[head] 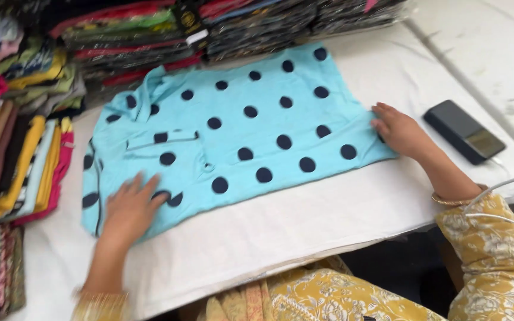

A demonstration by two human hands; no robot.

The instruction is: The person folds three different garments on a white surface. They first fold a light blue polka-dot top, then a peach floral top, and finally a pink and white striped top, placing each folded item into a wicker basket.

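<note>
the left hand (131,208) lies flat, fingers spread apart and gripping nothing, palm down on the near left part of a light blue cotton shirt with dark navy polka dots (233,131), just below its chest pocket (165,145). the right hand (400,129) rests open too, fingers together and pressed down on the shirt's right edge, clamped on nothing. the shirt lies folded into a rough rectangle on a white cloth-covered table (304,226), collar toward the far left, with both hands pinning opposite ends.

a dark rectangular phone-like device (463,131) sits on the table just beside the right hand, apart from the shirt, and a white cable (501,184) runs near the right wrist, which wears a gold bangle (450,201). stacks of folded garments in plastic wrap (239,24) line the far edge, touching or nearly touching the shirt's top. a pile of coloured folded fabrics (19,131) stands at the left, close to the shirt's sleeve side.

risks, as i judge them: the left hand looks blurred, so a quick sweep could drag the thin fabric and crease the fold or pull it out of square. the right hand's sleeve (489,249) or wrist could catch the cable and tug the device. the shirt's far edge could snag under the wrapped stacks.
</note>
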